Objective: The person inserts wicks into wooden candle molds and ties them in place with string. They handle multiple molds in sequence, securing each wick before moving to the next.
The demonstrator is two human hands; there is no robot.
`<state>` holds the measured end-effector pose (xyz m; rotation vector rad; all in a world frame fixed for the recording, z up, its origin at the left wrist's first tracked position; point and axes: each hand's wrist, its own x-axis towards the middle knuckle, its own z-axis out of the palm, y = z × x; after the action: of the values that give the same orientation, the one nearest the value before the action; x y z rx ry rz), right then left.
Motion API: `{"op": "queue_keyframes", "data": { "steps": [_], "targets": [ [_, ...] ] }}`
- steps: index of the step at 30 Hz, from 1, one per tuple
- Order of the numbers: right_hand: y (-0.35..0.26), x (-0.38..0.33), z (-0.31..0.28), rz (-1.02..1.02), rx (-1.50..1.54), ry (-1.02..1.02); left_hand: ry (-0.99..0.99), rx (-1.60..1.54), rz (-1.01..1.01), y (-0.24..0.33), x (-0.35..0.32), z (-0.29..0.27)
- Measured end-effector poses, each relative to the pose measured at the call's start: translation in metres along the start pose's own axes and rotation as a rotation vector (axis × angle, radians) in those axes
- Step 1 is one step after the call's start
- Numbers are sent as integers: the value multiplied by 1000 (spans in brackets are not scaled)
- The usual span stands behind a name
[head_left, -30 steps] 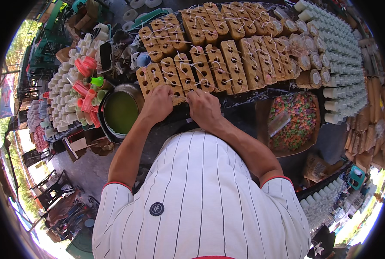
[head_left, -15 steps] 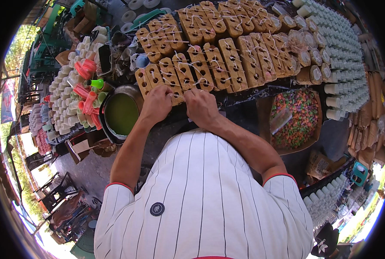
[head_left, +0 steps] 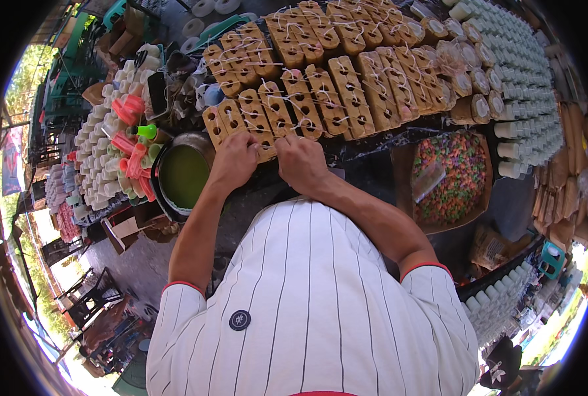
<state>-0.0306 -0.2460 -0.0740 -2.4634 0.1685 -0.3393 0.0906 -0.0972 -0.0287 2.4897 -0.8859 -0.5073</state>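
My left hand is closed, fingertips pinched, at the near end of a tan block with round holes. Just to its right, my right hand is closed too, knuckles up, fingers bent toward the same end. The small gap between them hides what they pinch. Thin white strings run over this and the neighbouring blocks, some threaded across the holes. Several more tan blocks stand side by side in two rows beyond my hands.
A dark pot of green liquid stands left of my left forearm. Whitish cups, red pieces and a bright green piece lie beyond it. At right sit a carton of colourful bits and stacked pale cups.
Both hands stay closed at the same block end; the right has shifted slightly left and down. The blocks and surroundings sit slightly further left in view.
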Motion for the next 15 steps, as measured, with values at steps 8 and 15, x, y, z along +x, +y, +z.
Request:
{"op": "queue_keyframes", "data": {
  "steps": [8,15],
  "targets": [
    [-1,7,11,-71,-25,47,-6,30,-19,10,-1,8],
    [2,7,-5,-270,-169,46,-50,31,30,11,4,5]
  ]
}}
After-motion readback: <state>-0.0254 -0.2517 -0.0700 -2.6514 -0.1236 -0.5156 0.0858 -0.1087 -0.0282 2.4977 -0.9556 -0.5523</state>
